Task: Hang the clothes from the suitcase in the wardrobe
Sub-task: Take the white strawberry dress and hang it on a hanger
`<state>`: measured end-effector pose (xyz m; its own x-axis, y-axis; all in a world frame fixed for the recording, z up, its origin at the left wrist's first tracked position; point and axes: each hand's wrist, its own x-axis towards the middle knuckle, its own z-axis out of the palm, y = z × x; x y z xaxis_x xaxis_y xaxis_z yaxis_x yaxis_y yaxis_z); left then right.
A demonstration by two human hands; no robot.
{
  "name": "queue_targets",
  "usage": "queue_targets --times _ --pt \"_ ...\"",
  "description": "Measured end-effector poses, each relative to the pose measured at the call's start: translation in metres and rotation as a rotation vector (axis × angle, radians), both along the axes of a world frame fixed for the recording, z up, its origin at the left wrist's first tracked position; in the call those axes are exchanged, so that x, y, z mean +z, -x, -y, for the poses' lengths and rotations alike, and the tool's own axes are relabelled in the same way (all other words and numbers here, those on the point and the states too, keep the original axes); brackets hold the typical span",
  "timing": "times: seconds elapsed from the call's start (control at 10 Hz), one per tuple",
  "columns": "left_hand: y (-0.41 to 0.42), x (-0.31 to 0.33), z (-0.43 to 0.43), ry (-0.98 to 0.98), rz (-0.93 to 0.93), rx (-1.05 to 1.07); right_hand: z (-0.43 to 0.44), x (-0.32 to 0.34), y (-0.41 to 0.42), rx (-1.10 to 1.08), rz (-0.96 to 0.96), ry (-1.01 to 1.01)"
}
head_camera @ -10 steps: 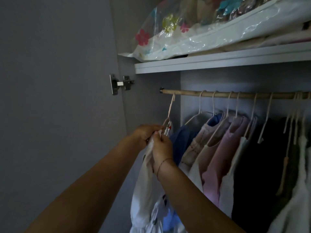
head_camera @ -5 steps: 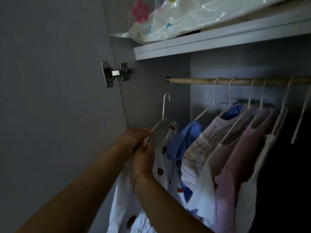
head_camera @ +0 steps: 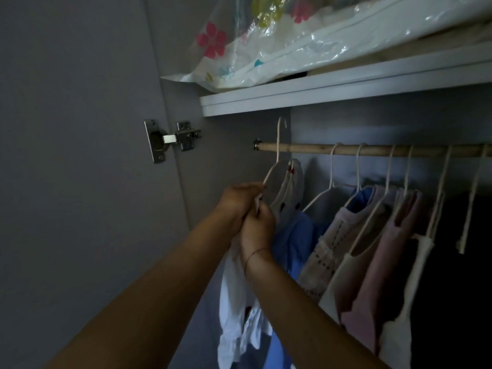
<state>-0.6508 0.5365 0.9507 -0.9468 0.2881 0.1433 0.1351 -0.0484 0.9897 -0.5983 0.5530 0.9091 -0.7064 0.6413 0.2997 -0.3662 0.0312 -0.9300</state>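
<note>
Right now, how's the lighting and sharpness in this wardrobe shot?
Head view: dim throughout; dark clothes at right sink into black; glare streaks the bag on the shelf; left hand, right hand, hanger and white garment look fairly sharp.

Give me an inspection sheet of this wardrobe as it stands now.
Surface: shelf above the rail, bearing a flowered plastic bag.
Job's things: hanger carrying a white spotted garment, hook raised above the rail's left end, not resting on it; other clothes hang to its right.
Clutter: nothing seen.
Hands: left hand grips the hanger's shoulder; right hand pinches the garment's fabric below it.
Cables: nothing seen.
Surroundings: open door with a metal hinge on the left; dim light.
</note>
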Motion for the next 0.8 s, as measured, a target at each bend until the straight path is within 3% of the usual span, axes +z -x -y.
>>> queue_targets --times 0.3,0.5,0.8 --pt "0.012 -0.013 -0.033 0.05 0.197 -0.043 -0.043 -0.02 0.021 0.04 0.137 0.052" --pt "0.016 -0.028 -0.026 0.038 0.252 -0.09 -0.039 -0.035 0.021 0.097 0.221 0.191" --pt "0.008 -0.045 -0.013 -0.04 0.272 -0.103 -0.038 -0.043 0.008 0.085 0.213 0.031"
